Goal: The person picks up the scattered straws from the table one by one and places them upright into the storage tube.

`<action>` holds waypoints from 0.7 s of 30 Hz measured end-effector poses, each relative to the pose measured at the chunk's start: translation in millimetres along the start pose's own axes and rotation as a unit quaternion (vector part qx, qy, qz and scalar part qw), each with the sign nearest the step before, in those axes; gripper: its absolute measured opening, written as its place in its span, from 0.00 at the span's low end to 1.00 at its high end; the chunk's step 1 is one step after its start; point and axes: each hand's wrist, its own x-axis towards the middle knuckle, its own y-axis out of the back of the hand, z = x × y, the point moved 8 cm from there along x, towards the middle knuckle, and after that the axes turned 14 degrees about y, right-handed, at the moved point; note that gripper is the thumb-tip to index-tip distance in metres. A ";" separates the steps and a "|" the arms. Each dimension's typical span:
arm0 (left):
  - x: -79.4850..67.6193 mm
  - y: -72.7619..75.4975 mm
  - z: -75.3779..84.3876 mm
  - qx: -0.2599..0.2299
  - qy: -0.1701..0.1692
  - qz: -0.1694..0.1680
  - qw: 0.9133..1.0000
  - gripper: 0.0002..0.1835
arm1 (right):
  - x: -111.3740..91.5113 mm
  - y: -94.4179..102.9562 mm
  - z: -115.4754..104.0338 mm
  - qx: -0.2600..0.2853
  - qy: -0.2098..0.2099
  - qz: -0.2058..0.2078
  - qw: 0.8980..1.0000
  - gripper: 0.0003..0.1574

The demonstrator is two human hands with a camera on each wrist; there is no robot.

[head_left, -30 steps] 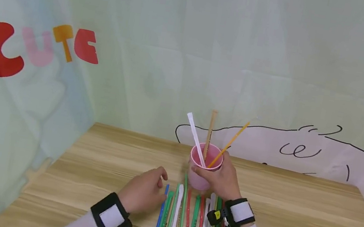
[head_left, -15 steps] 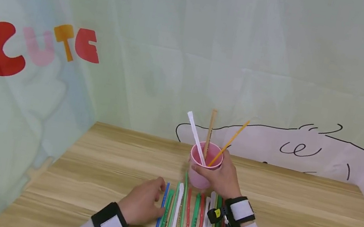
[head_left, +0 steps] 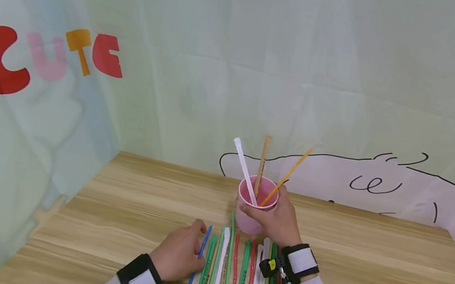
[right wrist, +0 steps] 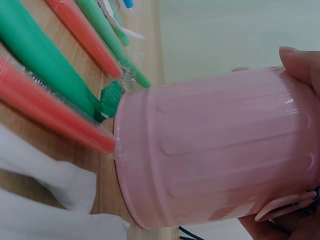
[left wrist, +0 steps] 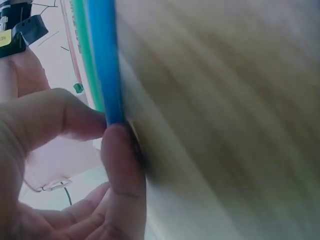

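My left hand pinches a blue straw between thumb and fingers at the left end of a row of straws. The blue straw slants away from its green neighbour. Around the upper part of a pink ribbed cup curls my right hand, its thumb at the rim. The cup stands upright behind the row. Leaning inside it are a white paper-wrapped straw, a tan straw and an orange straw.
Several wrapped straws, such as a red straw and a white-wrapped straw, lie side by side on the wooden table. Their far ends reach close to the cup's base. A printed cloth backdrop hangs behind the table.
My left hand has moved a little down and right, from above the table to the blue straw. The straw has tilted left, away from the green one. My right hand keeps its place on the cup.
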 end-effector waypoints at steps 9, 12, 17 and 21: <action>3.5 15.9 -6.0 -0.016 0.005 0.029 0.999 0.22 | 0.7 -0.5 -1.6 0.000 0.001 -0.002 1.000 0.54; 4.0 29.5 -6.4 -0.040 0.011 0.043 0.998 0.17 | 0.3 -0.6 -2.3 -0.001 0.000 -0.004 1.000 0.54; 1.4 57.1 -3.7 -0.079 0.016 0.073 0.994 0.11 | -0.9 -0.1 -2.5 0.004 -0.007 -0.003 1.000 0.55; -5.1 82.9 1.8 -0.108 0.008 0.101 0.989 0.11 | -1.2 -0.3 -2.3 0.008 -0.009 -0.003 1.000 0.55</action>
